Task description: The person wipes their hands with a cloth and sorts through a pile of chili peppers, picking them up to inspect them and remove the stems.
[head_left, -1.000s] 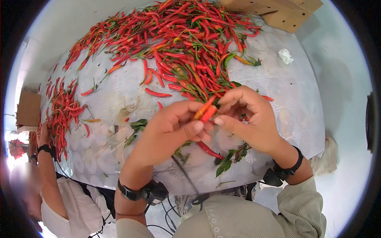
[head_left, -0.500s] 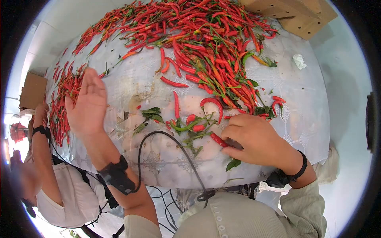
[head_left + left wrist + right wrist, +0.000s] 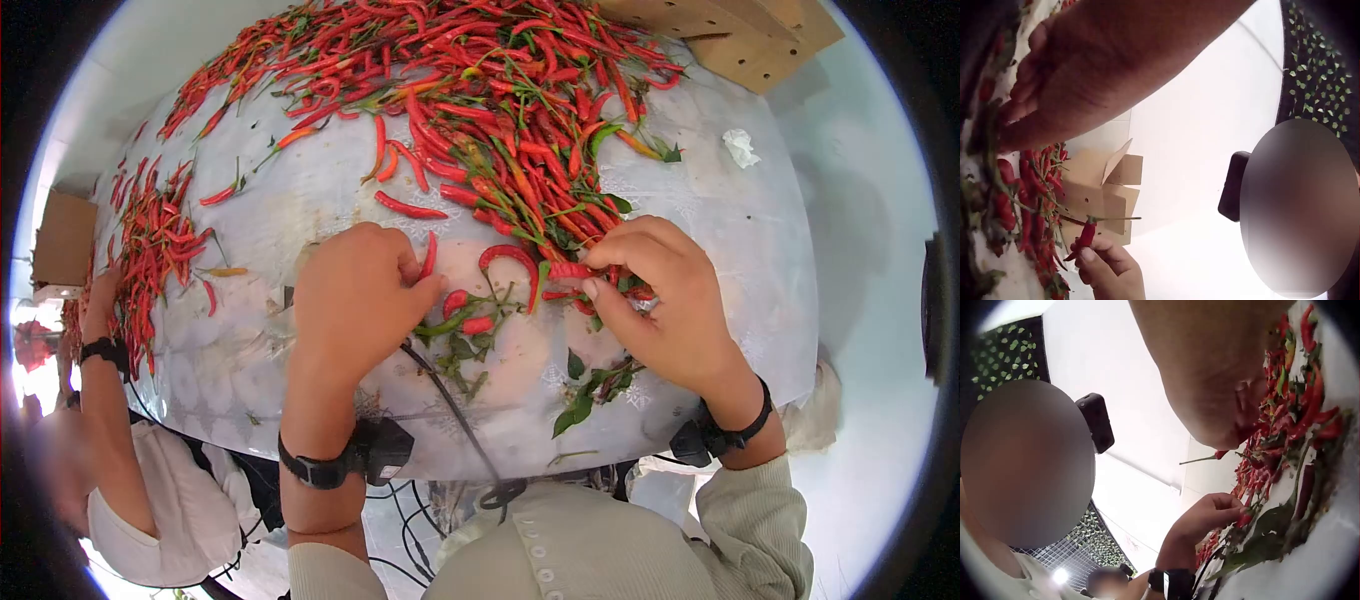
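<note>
My right hand (image 3: 670, 300) pinches a red chili pepper (image 3: 570, 270) between thumb and fingertips, over the near end of the pile. In the left wrist view this chili (image 3: 1087, 234) has a long thin stem sticking out. To the left, my left hand (image 3: 355, 295) bends over the table, thumb and fingers at another slim red chili (image 3: 430, 255); its lower end is hidden by the hand. The right wrist view has the left fingertips (image 3: 1235, 512) on a red chili. Between the hands lie a curved red chili (image 3: 510, 262), a green chili (image 3: 445, 327) and leaves.
A large heap of red chilies (image 3: 480, 80) covers the far side of the table (image 3: 310, 180). A smaller pile (image 3: 160, 250) lies at left, where another person's hand (image 3: 100, 300) works. A cardboard box (image 3: 750, 40), crumpled white paper (image 3: 740, 148) and a black cable (image 3: 460, 430) are also there.
The left hand let its chilies go, swung out over the left pile with fingers spread, then came back to a chili near the middle. The right hand moved up and picked a chili.
</note>
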Tool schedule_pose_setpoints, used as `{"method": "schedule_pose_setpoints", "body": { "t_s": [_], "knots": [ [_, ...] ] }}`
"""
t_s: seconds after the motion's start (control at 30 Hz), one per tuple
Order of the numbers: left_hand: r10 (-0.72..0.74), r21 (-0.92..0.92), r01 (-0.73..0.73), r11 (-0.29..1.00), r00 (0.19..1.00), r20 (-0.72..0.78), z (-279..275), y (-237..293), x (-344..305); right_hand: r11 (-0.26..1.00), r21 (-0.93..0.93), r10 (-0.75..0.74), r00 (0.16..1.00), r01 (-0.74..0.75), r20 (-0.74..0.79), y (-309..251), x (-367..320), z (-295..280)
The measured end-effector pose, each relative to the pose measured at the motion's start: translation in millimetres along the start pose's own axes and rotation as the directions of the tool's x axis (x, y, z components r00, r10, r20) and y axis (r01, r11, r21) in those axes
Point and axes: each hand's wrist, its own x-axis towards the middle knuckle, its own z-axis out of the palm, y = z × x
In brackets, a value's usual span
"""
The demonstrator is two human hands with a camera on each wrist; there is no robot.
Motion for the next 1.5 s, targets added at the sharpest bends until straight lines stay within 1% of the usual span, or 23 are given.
{"method": "schedule_pose_setpoints", "body": {
  "t_s": [0.07, 0.17, 0.2, 0.27, 0.37, 0.47, 0.57, 0.67, 0.77, 0.83, 0.87, 0.9, 0.97, 1.07, 1.17, 1.27, 1.37, 1.5],
  "knots": [
    [0.006, -0.07, -0.005, 0.998, 1.0, 0.009, -1, -2, -1, 0.999, 0.047, 0.013, 1.0, -0.013, 0.004, 1, 0, -2],
    [-0.033, -0.33, 0.043, 0.943, 0.999, 0.035, -2, 0, 1, 0.946, 0.225, 0.21, 0.97, -0.232, 0.12, -6, 0, -8],
    [-0.03, -0.435, 0.058, 0.899, 0.997, 0.071, -4, -2, 1, 0.932, 0.255, 0.226, 0.963, -0.257, 0.146, -5, 0, -9],
    [-0.013, -0.624, 0.099, 0.775, 0.99, 0.141, -6, -3, 2, 0.9, 0.311, 0.252, 0.947, -0.306, 0.201, -3, 0, -11],
    [0.103, -0.865, 0.212, 0.456, 0.952, 0.288, -13, 3, 1, 0.71, 0.552, 0.328, 0.899, -0.438, 0.291, 0, -3, -9],
    [0.14, -0.904, 0.267, 0.334, 0.934, 0.328, -9, 9, 0, 0.656, 0.601, 0.337, 0.889, -0.457, 0.309, 0, -2, -9],
    [0.157, -0.911, 0.303, 0.28, 0.921, 0.355, -7, 12, 0, 0.665, 0.607, 0.342, 0.9, -0.434, 0.27, 0, -3, -6],
    [0.165, -0.917, 0.318, 0.242, 0.917, 0.362, -7, 13, -1, 0.698, 0.572, 0.348, 0.903, -0.43, 0.252, -2, -3, -8],
    [0.222, -0.927, 0.316, 0.203, 0.907, 0.358, -7, 11, 0, 0.747, 0.518, 0.326, 0.909, -0.415, 0.258, 1, -3, -11],
    [0.237, -0.929, 0.33, 0.168, 0.901, 0.363, -6, 11, 0, 0.871, 0.435, 0.183, 0.972, -0.228, 0.145, 2, -3, -8],
    [0.245, -0.929, 0.337, 0.15, 0.898, 0.365, -6, 12, 0, 0.916, 0.381, 0.102, 0.99, -0.13, 0.094, 2, -2, -7],
    [0.248, -0.922, 0.35, 0.166, 0.89, 0.383, -6, 13, 1, 0.957, 0.29, 0.014, 0.999, -0.026, 0.043, 1, -1, -6],
    [0.253, -0.905, 0.378, 0.198, 0.872, 0.419, -6, 15, 1, 0.981, 0.088, -0.174, 0.984, 0.176, -0.028, -4, 1, -3],
    [0.291, -0.892, 0.381, 0.242, 0.849, 0.442, -4, 17, 2, 0.949, -0.054, -0.313, 0.948, 0.31, -0.064, -6, -2, 2],
    [0.328, -0.887, 0.352, 0.298, 0.835, 0.441, -2, 19, 1, 0.936, -0.046, -0.353, 0.933, 0.35, -0.075, -5, -5, 2],
    [0.347, -0.882, 0.371, 0.289, 0.819, 0.458, 2, 22, -1, 0.928, -0.063, -0.371, 0.927, 0.367, -0.063, -7, -4, -1],
    [0.419, -0.889, 0.435, 0.144, 0.787, 0.453, 13, 24, -2, 0.919, -0.074, -0.393, 0.917, 0.388, -0.074, -5, -5, 3],
    [0.425, -0.887, 0.424, 0.184, 0.779, 0.461, 13, 29, -2, 0.901, -0.098, -0.433, 0.892, 0.423, -0.132, -2, -5, 5]
  ]
}}
